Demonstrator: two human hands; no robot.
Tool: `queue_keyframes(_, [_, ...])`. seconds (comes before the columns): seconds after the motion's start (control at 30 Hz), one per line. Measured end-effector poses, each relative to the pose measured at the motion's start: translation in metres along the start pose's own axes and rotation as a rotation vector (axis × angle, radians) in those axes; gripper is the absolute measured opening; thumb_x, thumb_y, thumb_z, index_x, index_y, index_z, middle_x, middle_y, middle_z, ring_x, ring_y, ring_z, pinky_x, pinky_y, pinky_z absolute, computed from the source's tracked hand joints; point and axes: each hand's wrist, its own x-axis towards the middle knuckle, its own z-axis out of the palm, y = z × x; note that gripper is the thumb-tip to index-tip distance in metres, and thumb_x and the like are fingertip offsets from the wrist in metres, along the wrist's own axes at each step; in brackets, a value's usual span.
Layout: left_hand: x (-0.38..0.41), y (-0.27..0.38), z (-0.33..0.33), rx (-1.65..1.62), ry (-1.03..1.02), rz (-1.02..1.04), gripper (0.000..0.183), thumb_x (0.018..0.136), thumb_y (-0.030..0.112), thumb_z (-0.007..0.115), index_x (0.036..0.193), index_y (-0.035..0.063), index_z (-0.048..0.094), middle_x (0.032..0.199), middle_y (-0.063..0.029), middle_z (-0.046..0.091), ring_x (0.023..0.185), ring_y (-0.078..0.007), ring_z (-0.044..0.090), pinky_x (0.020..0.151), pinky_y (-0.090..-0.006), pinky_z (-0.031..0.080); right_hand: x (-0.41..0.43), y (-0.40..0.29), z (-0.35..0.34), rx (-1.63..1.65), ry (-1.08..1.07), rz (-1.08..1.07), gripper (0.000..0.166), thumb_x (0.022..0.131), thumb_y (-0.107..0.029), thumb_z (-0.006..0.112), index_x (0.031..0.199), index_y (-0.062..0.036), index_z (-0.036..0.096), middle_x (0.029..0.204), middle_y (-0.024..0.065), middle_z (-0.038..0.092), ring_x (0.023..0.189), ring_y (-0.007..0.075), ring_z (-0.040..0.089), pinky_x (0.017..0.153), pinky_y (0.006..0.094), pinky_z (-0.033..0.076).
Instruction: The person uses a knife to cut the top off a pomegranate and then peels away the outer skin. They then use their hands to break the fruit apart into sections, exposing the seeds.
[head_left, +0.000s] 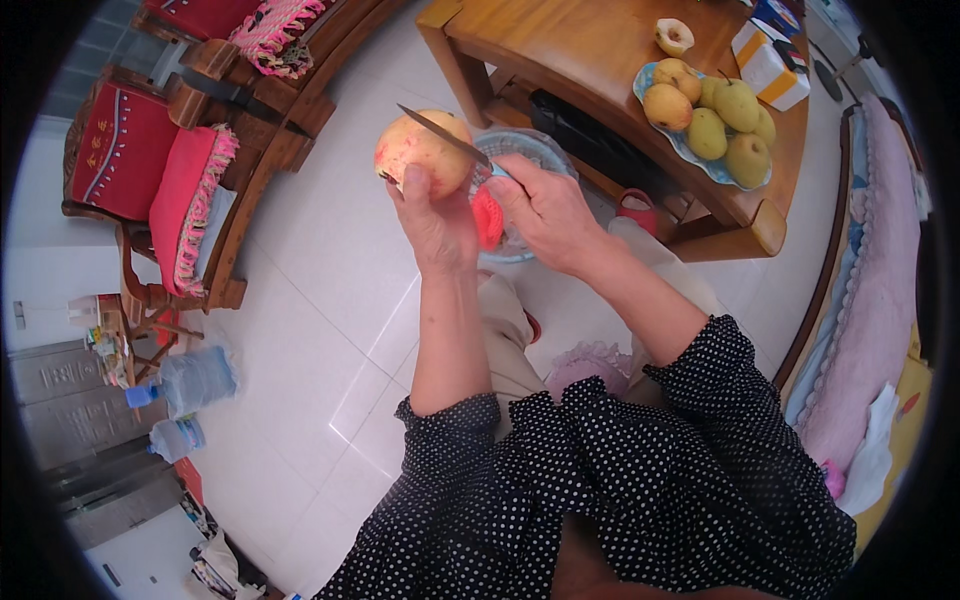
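A large yellow and red pomegranate rests in my left hand, its crown end towards the lower left. My right hand grips the blue handle of a knife, whose dark blade lies across the upper right side of the fruit. Whether the edge has cut into the skin, I cannot tell. Below both hands stands a light-blue basket with a clear liner, partly hidden by them. A red knitted thing shows between my wrists.
On the wooden table at the upper right stand a blue-patterned plate of pears and other fruit, a cut fruit piece and a white-and-yellow box. Wooden seats with red cushions are at the left, large water bottles below them.
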Motion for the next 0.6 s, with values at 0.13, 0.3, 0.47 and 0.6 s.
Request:
queue_keyframes(0.13, [0.004,0.001,-0.010,-0.064,0.002,-0.010,0.070,0.078,0.032,0.075,0.132,0.0083,0.039,0.124,-0.0108,0.051,0.113,-0.0276,0.054,0.099,-0.0450,0.046,0.004,0.004,0.001,0.015,-0.013,-0.032,0.026,0.097,-0.028,0.048,0.092,-0.0032,0.055,0.081,0.0241,0.062,0.080,0.0475,0.058,0.067,0.0533,0.044])
queue_keyframes(0.3, [0.004,0.000,-0.008,-0.049,0.007,-0.001,0.072,0.077,0.028,0.076,0.134,0.0090,0.036,0.126,-0.0110,0.049,0.116,-0.0276,0.052,0.099,-0.0453,0.047,0.005,0.005,0.002,-0.038,0.020,-0.044,0.025,0.097,-0.027,0.047,0.092,-0.0037,0.054,0.077,0.0249,0.061,0.076,0.0489,0.057,0.065,0.0556,0.044])
queue_keyframes(0.47, [0.000,-0.002,-0.002,0.026,0.056,0.046,0.072,0.077,0.025,0.076,0.134,0.0083,0.035,0.126,-0.0116,0.049,0.115,-0.0289,0.052,0.096,-0.0450,0.049,0.009,0.008,0.004,-0.042,0.044,-0.058,0.025,0.097,-0.027,0.048,0.093,-0.0033,0.054,0.075,0.0256,0.060,0.074,0.0488,0.058,0.063,0.0561,0.043])
queue_keyframes(0.6, [0.001,0.001,-0.008,0.038,-0.001,0.002,0.070,0.077,0.028,0.075,0.133,0.0087,0.037,0.125,-0.0126,0.050,0.116,-0.0289,0.052,0.097,-0.0453,0.048,0.009,0.010,0.002,-0.044,0.008,-0.064,0.022,0.097,-0.025,0.048,0.096,-0.0033,0.055,0.075,0.0252,0.061,0.073,0.0481,0.058,0.062,0.0554,0.044])
